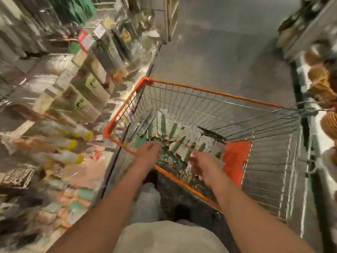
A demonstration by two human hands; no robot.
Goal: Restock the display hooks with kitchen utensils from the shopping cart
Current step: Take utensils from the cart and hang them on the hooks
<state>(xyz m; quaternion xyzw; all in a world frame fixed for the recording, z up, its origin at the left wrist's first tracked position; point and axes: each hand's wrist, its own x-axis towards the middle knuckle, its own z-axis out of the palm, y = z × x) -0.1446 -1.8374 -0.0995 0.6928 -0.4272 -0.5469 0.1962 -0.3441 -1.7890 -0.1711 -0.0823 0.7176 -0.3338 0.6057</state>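
While both arms reach down into the cart point(215, 92), the frame is smeared by head motion, so fine detail is uncertain.

Cart: wire basket, orange rim, standing in the aisle just beside the display point(60, 99); likely parked close so stock can be lifted straight across to the hooks.

Utensils point(173, 136): a loose heap in the near-left corner of the basket. Green handles on pale backing cards, lying at mixed angles and overlapping; some clear-wrapped metal pieces towards the left wall. Exact type cannot be told.

Left hand point(148, 152): over the near rim, fingers bent down onto the heap. Whether it grips a card or only touches it cannot be told.

Right hand point(204, 165): well apart from the left, fingers curled into the packets at the near edge; it looks like a grasp, but blur prevents certainty.

Display: packaged goods hanging in rows, cards facing outward, some with yellow ends lower down. Hooks themselves not distinguishable.

Judgement: picking stage; stock remains in the basket, none yet carried to the hooks.
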